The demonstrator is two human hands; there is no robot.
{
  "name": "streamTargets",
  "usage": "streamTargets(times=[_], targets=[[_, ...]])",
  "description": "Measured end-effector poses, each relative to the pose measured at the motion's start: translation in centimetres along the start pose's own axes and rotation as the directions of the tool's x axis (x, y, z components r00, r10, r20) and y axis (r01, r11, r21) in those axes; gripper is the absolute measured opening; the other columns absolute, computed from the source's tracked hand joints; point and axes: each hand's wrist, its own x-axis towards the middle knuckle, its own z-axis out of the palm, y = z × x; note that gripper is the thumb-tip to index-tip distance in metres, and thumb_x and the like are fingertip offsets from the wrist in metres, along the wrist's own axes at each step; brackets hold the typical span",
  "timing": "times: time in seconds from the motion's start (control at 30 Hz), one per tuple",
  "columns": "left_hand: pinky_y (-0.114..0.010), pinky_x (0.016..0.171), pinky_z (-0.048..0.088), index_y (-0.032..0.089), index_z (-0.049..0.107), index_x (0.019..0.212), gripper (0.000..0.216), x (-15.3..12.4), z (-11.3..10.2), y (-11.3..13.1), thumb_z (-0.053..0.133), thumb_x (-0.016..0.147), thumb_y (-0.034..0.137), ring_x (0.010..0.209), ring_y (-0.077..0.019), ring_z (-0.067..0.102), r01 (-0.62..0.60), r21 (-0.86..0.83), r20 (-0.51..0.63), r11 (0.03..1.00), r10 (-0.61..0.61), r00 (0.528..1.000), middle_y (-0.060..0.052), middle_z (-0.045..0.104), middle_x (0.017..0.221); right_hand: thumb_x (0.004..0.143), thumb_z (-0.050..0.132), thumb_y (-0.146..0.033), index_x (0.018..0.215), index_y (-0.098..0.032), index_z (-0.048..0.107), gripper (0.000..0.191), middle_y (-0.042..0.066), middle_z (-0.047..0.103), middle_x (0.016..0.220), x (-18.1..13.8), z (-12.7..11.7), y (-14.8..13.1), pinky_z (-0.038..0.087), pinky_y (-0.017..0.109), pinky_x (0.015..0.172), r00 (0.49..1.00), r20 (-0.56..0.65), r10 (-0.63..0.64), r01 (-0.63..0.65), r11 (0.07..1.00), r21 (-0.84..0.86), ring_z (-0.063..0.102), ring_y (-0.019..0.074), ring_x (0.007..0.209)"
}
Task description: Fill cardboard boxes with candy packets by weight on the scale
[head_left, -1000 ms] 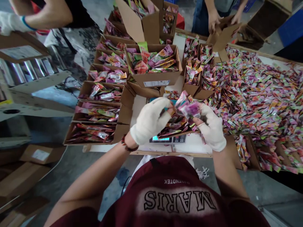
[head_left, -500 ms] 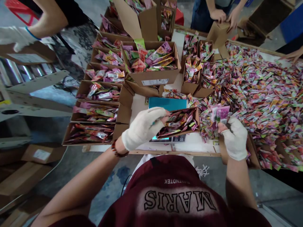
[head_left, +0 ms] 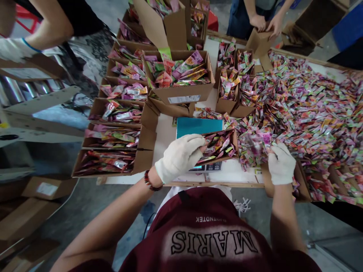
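Note:
My left hand (head_left: pixel 183 155), in a white glove with bare fingertips, is closed over the left end of a small open cardboard box (head_left: pixel 235 140). Small pink, green and orange snack packets (head_left: pixel 219 146) fill that box. It rests tilted on a scale with a teal top (head_left: pixel 200 126), whose keypad (head_left: pixel 214 166) shows below. To the right, my gloved right hand (head_left: pixel 281 163) pinches pink packets (head_left: pixel 265 138), smeared by motion, over the edge of the loose pile.
Loose packets (head_left: pixel 320 109) cover the table's right side. Filled boxes (head_left: pixel 146 156) line the left, with a larger full box (head_left: pixel 184 92) behind the scale. Across the table, another person's hands (head_left: pixel 265 24) handle a carton. A second person's gloved hand (head_left: pixel 17 49) is at left, by a roller conveyor (head_left: pixel 28 87).
My left hand has shifted slightly right and down, covering more of the small box's left end. My right hand has turned and its packets have tipped lower.

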Motion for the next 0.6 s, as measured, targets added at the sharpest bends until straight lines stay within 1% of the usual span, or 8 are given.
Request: streamTargets(times=[0.1,0.2,0.3,0.4,0.47,0.5,0.57,0.6], targets=[[-0.035,0.088,0.060,0.016,0.072,0.104,0.023,0.0,0.2,0.0,0.053,0.103,0.029,0.100,-0.0222,0.074,0.002,0.006,-0.012,1.000,-0.002,1.000,-0.011,0.077,0.111,0.097,0.052,-0.033,0.097,-0.021,0.077,0.028,0.014,0.077,0.109,0.5,-0.4,-1.5,0.055,0.039,0.096,1.000,-0.011,-0.004,0.004,1.000,-0.007,0.071,0.0275,0.106],[-0.033,0.085,0.060,0.016,0.072,0.103,0.020,0.2,-0.1,0.1,0.056,0.101,0.027,0.095,-0.0208,0.074,0.009,-0.020,-0.041,1.000,-0.009,0.999,-0.010,0.077,0.109,0.097,0.052,-0.029,0.099,-0.021,0.077,0.027,0.010,0.078,0.101,0.9,-0.3,-4.2,0.057,0.036,0.092,0.989,0.011,-0.146,0.144,0.984,0.106,0.072,0.0248,0.097],[-0.031,0.084,0.059,0.016,0.071,0.099,0.016,0.7,-0.8,0.6,0.057,0.100,0.024,0.094,-0.0194,0.073,0.007,-0.044,-0.105,0.999,-0.011,0.994,-0.008,0.077,0.105,0.096,0.049,-0.020,0.112,-0.019,0.076,0.032,0.009,0.076,0.114,1.5,0.6,-8.4,0.057,0.034,0.093,0.924,0.033,-0.380,0.363,0.903,0.229,0.072,0.0225,0.103],[-0.031,0.085,0.058,0.016,0.069,0.097,0.015,0.9,-0.7,1.5,0.056,0.100,0.022,0.094,-0.0184,0.071,0.011,-0.043,-0.172,0.999,-0.018,0.985,-0.008,0.075,0.103,0.096,0.045,-0.014,0.133,-0.018,0.068,0.044,0.011,0.071,0.128,2.4,1.4,-11.5,0.055,0.034,0.100,0.866,0.086,-0.493,0.448,0.839,0.309,0.068,0.0216,0.116],[-0.032,0.086,0.058,0.017,0.069,0.098,0.015,0.5,0.4,2.1,0.056,0.101,0.025,0.096,-0.0189,0.071,0.024,-0.009,-0.149,1.000,-0.025,0.988,-0.009,0.074,0.105,0.099,0.049,-0.022,0.137,-0.019,0.065,0.041,0.012,0.069,0.129,2.8,1.3,-10.8,0.054,0.037,0.103,0.883,0.096,-0.459,0.415,0.859,0.299,0.066,0.0232,0.119],[-0.034,0.087,0.058,0.017,0.069,0.100,0.016,0.3,1.3,2.4,0.058,0.100,0.028,0.097,-0.0206,0.070,0.035,0.031,-0.086,0.999,-0.032,0.996,-0.009,0.074,0.107,0.100,0.051,-0.028,0.134,-0.019,0.066,0.038,0.013,0.070,0.127,2.7,0.9,-9.3,0.054,0.039,0.103,0.908,0.089,-0.410,0.377,0.890,0.257,0.065,0.0247,0.118],[-0.040,0.086,0.058,0.017,0.070,0.107,0.021,-0.2,3.4,3.0,0.065,0.095,0.034,0.100,-0.0268,0.069,0.070,0.162,0.137,0.984,-0.093,0.986,-0.012,0.072,0.112,0.099,0.051,-0.040,0.123,-0.018,0.070,0.037,0.016,0.071,0.119,1.7,-0.1,-4.5,0.054,0.045,0.101,0.962,0.074,-0.263,0.256,0.962,0.096,0.066,0.0291,0.113],[-0.043,0.083,0.058,0.016,0.070,0.111,0.026,-0.3,4.6,3.2,0.068,0.092,0.034,0.101,-0.0304,0.069,0.084,0.240,0.272,0.967,-0.150,0.951,-0.014,0.071,0.114,0.098,0.050,-0.045,0.119,-0.016,0.071,0.041,0.018,0.072,0.117,0.9,-0.7,-1.4,0.055,0.049,0.100,0.984,0.068,-0.164,0.166,0.986,-0.021,0.066,0.0323,0.112]])
